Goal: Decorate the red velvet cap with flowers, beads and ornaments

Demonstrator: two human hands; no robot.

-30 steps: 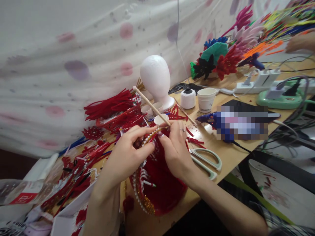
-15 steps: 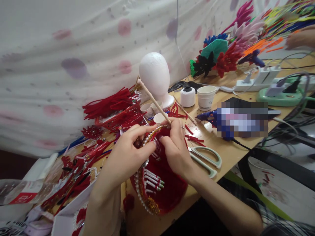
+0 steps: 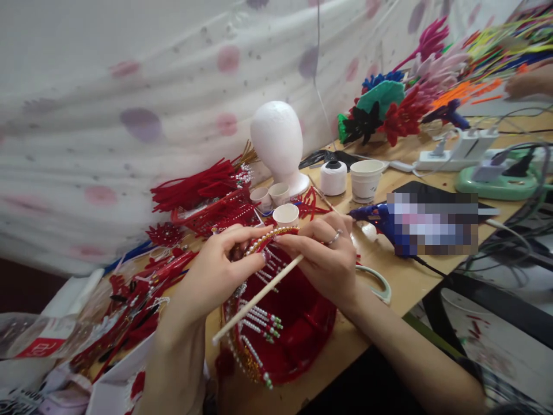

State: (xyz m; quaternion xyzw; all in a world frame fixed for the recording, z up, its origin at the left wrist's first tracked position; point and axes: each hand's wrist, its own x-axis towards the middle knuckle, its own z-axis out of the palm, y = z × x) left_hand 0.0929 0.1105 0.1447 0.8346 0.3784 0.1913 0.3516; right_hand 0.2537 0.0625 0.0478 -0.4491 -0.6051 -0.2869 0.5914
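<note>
A red velvety headdress [image 3: 302, 328], edged with white beads and gold trim, is tilted so its hollow inside faces me. Short strings of white beads with green and red tips hang inside it. My left hand [image 3: 207, 271] pinches the beaded edge at its upper left. Close beside it, my right hand [image 3: 326, 251], with a ring on one finger, keeps a pale wooden stick [image 3: 254, 304] between its fingers. The stick slants down to the left across the opening. Fingertips of the right hand rest at the trim's upper end; their exact contact is hidden.
Behind stand a white foam head [image 3: 276, 135], paper cups [image 3: 367, 180] and a thread spool [image 3: 333, 177]. A blue glue gun [image 3: 380, 219] lies right, near scissors [image 3: 380, 282] partly covered by my arm. Red trimmings [image 3: 194, 184] crowd the left. Another person's hand [image 3: 529, 83] shows far right.
The stick has swung round in my right hand, from pointing up and away to pointing down-left towards me. My right hand has turned, covering more of the scissors. The left hand keeps its hold.
</note>
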